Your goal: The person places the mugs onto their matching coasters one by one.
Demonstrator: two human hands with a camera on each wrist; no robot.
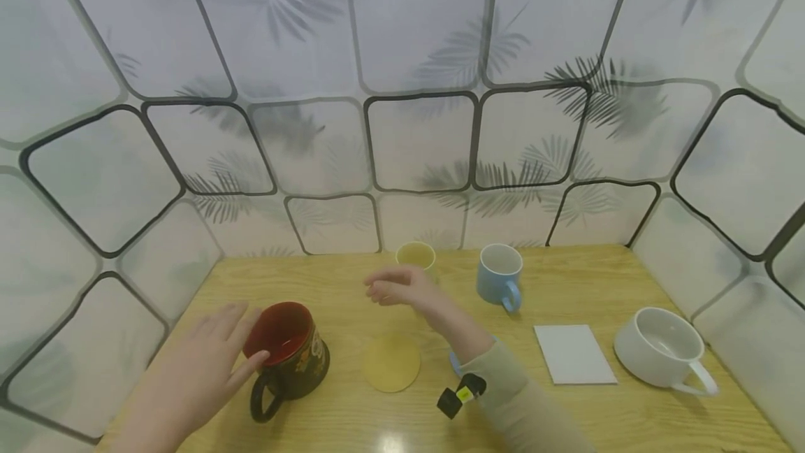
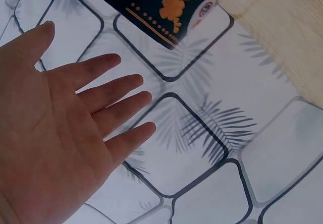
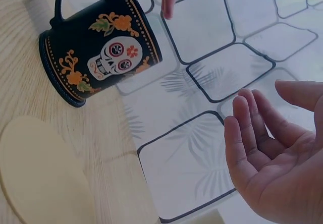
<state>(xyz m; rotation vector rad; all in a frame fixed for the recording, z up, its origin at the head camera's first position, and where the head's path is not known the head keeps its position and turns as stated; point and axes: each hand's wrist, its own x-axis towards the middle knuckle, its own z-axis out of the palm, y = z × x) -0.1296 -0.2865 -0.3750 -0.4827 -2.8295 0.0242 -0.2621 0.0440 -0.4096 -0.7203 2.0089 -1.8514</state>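
Left hand (image 1: 200,363) has fingers spread just beside the sugar-skull mug (image 1: 307,363), right hand's (image 1: 405,288) are loosely together near the yellow cup (image 1: 416,254).

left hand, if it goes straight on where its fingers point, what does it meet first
Probably the patterned backdrop; the left hand seems to point past the black mug, which sits on its thumb side, though depth is unclear.

No lettering, brand or number can be read with certainty. What comes nearest to a sign is pictorial: a painted white skull (image 3: 112,62) with red-ringed eyes (a small red flower (image 3: 132,51) on its brow) on the black cylindrical mug with a red inside (image 1: 294,370), near left; any print on the small yellow-green patch (image 1: 465,393), near right, is too small to read.
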